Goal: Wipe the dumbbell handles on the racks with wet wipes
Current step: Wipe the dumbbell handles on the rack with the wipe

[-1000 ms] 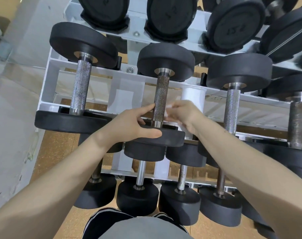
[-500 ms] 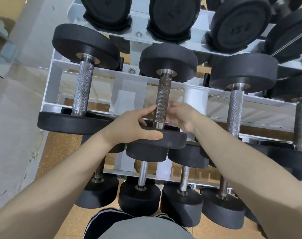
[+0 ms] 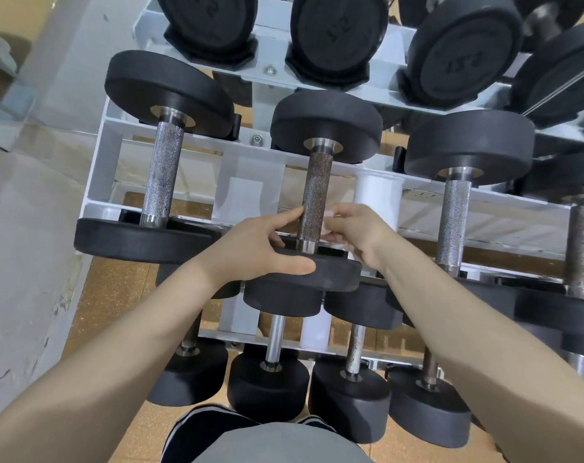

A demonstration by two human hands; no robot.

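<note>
A white three-tier rack (image 3: 107,168) holds black dumbbells with knurled metal handles. The middle dumbbell's handle (image 3: 315,192) on the centre tier looks darker and rustier than its neighbours. My left hand (image 3: 260,245) grips that dumbbell's near black head (image 3: 337,272), thumb along its rim and index finger touching the handle's lower left side. My right hand (image 3: 357,228) pinches a white wet wipe (image 3: 327,225) against the lower right side of the same handle. Most of the wipe is hidden behind the fingers and handle.
Neighbouring dumbbells flank the handle: one to the left (image 3: 162,182) and one to the right (image 3: 454,222). More dumbbells fill the top tier (image 3: 337,31) and bottom tier (image 3: 270,382). A pale wall (image 3: 23,262) runs along the left. Cork-coloured floor lies below.
My right hand with the wipe slid in behind the handle's base half a second ago and has come back out a little to its right side. My left hand has kept its grip.
</note>
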